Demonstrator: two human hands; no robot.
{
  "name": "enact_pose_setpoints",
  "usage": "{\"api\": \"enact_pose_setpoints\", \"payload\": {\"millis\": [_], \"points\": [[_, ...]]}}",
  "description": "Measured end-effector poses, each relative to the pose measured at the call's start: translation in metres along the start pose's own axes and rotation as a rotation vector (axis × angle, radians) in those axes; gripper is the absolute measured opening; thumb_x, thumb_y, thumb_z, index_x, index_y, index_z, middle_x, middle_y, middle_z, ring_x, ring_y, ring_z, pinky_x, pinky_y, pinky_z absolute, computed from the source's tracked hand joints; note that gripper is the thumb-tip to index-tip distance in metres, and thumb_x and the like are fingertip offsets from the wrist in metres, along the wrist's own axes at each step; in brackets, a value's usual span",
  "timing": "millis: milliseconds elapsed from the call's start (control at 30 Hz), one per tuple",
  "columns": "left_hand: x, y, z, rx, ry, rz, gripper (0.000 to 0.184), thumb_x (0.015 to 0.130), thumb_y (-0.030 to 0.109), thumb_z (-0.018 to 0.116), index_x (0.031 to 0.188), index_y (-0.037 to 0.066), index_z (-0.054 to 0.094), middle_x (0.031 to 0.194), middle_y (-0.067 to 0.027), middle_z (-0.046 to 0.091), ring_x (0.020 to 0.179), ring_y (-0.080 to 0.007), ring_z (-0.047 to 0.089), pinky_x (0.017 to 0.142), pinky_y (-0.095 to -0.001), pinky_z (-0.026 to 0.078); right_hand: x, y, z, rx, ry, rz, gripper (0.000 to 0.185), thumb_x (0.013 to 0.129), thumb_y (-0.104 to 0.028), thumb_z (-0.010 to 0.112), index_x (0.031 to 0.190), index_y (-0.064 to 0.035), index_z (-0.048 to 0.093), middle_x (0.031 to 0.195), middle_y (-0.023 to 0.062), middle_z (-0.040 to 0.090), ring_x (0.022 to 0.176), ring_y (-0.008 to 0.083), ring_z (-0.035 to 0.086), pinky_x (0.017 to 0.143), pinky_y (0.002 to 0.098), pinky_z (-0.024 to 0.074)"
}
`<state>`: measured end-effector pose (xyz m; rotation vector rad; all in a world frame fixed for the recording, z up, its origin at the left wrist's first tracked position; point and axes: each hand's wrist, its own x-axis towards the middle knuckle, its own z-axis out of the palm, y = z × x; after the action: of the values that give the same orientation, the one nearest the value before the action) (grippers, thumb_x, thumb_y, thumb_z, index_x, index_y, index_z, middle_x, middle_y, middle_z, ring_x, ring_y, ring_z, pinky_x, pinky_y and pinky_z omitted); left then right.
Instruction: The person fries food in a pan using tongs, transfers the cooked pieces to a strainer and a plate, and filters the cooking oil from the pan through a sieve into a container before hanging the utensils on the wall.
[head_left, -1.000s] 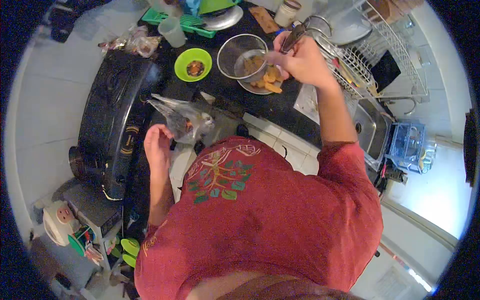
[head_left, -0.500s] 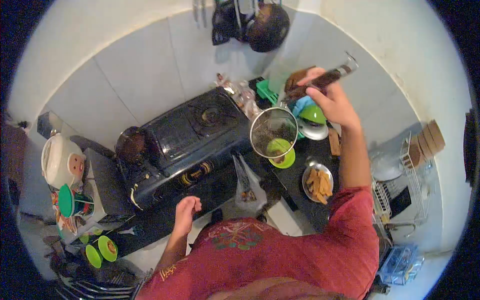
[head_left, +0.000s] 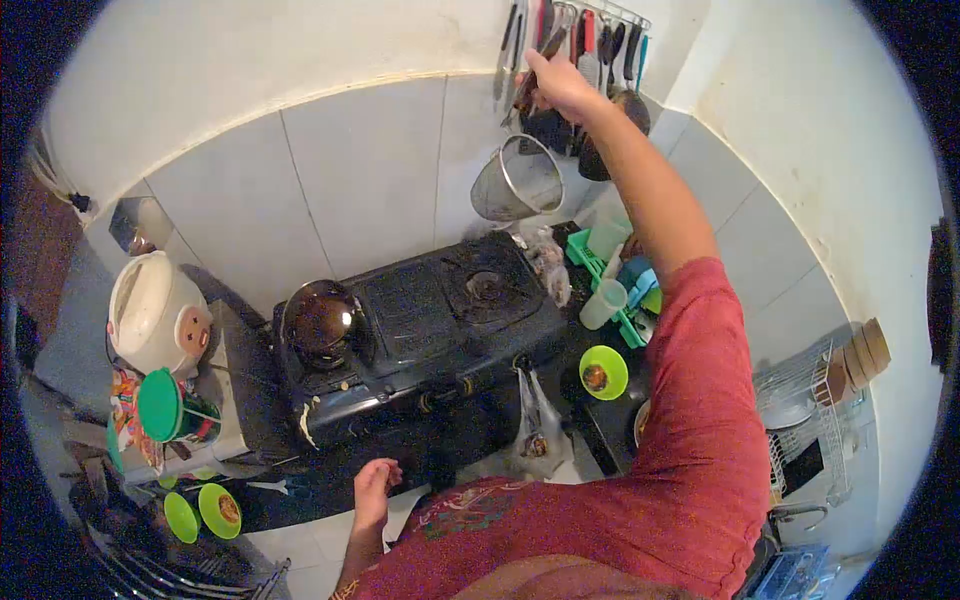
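High at the wall, my right hand (head_left: 562,88) is closed round the dark handle of a mesh strainer (head_left: 518,180), beside the rack of hanging utensils (head_left: 588,45). The strainer's basket hangs below the hand, above the back of the black stove (head_left: 420,320). My left hand (head_left: 374,487) is low in front of the stove, its fingers curled; whether they hold anything is too small to tell. A clear plastic bag (head_left: 540,430) with scraps hangs at the counter front. A green bowl (head_left: 603,373) with dark contents stands right of the stove.
A dark round pan (head_left: 322,318) sits on the left burner. Left of the stove are a rice cooker (head_left: 160,315) and a green-lidded container (head_left: 162,405). A green tray (head_left: 625,325) with cups and a dish rack (head_left: 810,420) are at the right.
My right hand has carried the strainer from over the counter up and left to the utensil rack. The view has swung toward the stove and wall. My left hand remains low and curled.
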<state>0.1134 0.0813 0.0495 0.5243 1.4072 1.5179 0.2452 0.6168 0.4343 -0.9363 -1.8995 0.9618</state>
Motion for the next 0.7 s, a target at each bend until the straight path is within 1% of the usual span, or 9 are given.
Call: {"api": "enact_pose_setpoints", "payload": {"millis": [33, 100, 233, 300, 400, 467, 500, 567, 700], "points": [[0.001, -0.006, -0.007, -0.002, 0.007, 0.002, 0.021, 0.094, 0.018, 0.051, 0.097, 0.001, 0.062, 0.083, -0.0055, 0.062, 0.073, -0.0123, 0.055, 0.068, -0.0257, 0.045, 0.012, -0.005, 0.006, -0.068, -0.001, 0.010, 0.039, 0.096, -0.034, 0.046, 0.083, 0.0024, 0.051, 0.068, 0.0084, 0.058, 0.043, 0.0114, 0.039, 0.040, 0.0287, 0.0307], [-0.001, -0.012, -0.021, -0.045, 0.002, 0.012, 0.019, 0.094, 0.016, 0.050, 0.097, 0.001, 0.062, 0.082, -0.0051, 0.062, 0.072, -0.0121, 0.055, 0.067, -0.0263, 0.046, 0.030, -0.008, 0.018, 0.008, 0.014, -0.054, 0.041, 0.095, -0.035, 0.046, 0.080, 0.0023, 0.053, 0.062, 0.0076, 0.056, 0.040, 0.0121, 0.037, 0.038, 0.0293, 0.0295], [-0.003, -0.016, -0.036, -0.108, 0.024, 0.005, 0.019, 0.094, 0.015, 0.050, 0.098, 0.001, 0.062, 0.080, -0.0048, 0.061, 0.070, -0.0119, 0.054, 0.067, -0.0264, 0.046, 0.057, -0.002, 0.029, 0.003, 0.148, -0.038, 0.043, 0.096, -0.036, 0.045, 0.079, 0.0033, 0.052, 0.065, 0.0091, 0.058, 0.039, 0.0118, 0.035, 0.037, 0.0295, 0.0277], [-0.003, -0.014, -0.037, -0.119, 0.075, -0.032, 0.019, 0.095, 0.016, 0.050, 0.098, 0.001, 0.062, 0.080, -0.0051, 0.061, 0.070, -0.0121, 0.055, 0.067, -0.0262, 0.046, 0.059, -0.001, 0.025, -0.009, 0.109, 0.004, 0.045, 0.096, -0.037, 0.045, 0.084, 0.0058, 0.052, 0.069, 0.0104, 0.060, 0.040, 0.0119, 0.036, 0.037, 0.0291, 0.0291], [0.001, -0.015, -0.036, -0.138, 0.078, -0.059, 0.020, 0.095, 0.017, 0.051, 0.098, 0.000, 0.061, 0.080, -0.0054, 0.062, 0.071, -0.0127, 0.055, 0.068, -0.0265, 0.046, 0.060, -0.001, 0.027, -0.038, 0.198, -0.033, 0.047, 0.095, -0.038, 0.046, 0.087, 0.0068, 0.053, 0.071, 0.0107, 0.060, 0.040, 0.0120, 0.038, 0.037, 0.0289, 0.0299], [0.005, -0.013, -0.033, -0.132, 0.056, -0.060, 0.020, 0.095, 0.018, 0.051, 0.098, 0.000, 0.061, 0.081, -0.0056, 0.062, 0.071, -0.0129, 0.056, 0.068, -0.0266, 0.046, 0.065, -0.003, 0.026, -0.057, 0.314, -0.018, 0.047, 0.094, -0.040, 0.047, 0.091, 0.0065, 0.053, 0.075, 0.0123, 0.061, 0.045, 0.0141, 0.046, 0.038, 0.0304, 0.0339], [0.007, -0.013, -0.032, -0.124, 0.038, -0.067, 0.021, 0.095, 0.018, 0.051, 0.098, 0.000, 0.061, 0.082, -0.0057, 0.062, 0.072, -0.0132, 0.056, 0.068, -0.0268, 0.046, 0.072, 0.001, 0.024, -0.057, 0.316, -0.020, 0.047, 0.094, -0.040, 0.047, 0.091, 0.0065, 0.053, 0.075, 0.0123, 0.061, 0.045, 0.0141, 0.046, 0.038, 0.0304, 0.0339], [0.009, -0.011, -0.027, -0.123, 0.048, -0.069, 0.021, 0.095, 0.018, 0.051, 0.098, 0.000, 0.061, 0.082, -0.0058, 0.062, 0.072, -0.0132, 0.056, 0.068, -0.0268, 0.046, 0.096, 0.019, 0.023, -0.151, 0.424, -0.078, 0.049, 0.093, -0.041, 0.049, 0.097, 0.0074, 0.052, 0.078, 0.0145, 0.062, 0.054, 0.0200, 0.055, 0.042, 0.0335, 0.0406], [0.008, -0.007, -0.031, -0.018, 0.012, -0.044, 0.021, 0.094, 0.017, 0.051, 0.099, 0.000, 0.061, 0.082, -0.0057, 0.062, 0.072, -0.0132, 0.057, 0.069, -0.0271, 0.047, 0.145, 0.037, 0.020, -0.272, 0.428, -0.156, 0.057, 0.091, -0.042, 0.049, 0.103, 0.0128, 0.050, 0.082, 0.0187, 0.064, 0.067, 0.0265, 0.062, 0.049, 0.0372, 0.0472]]}}
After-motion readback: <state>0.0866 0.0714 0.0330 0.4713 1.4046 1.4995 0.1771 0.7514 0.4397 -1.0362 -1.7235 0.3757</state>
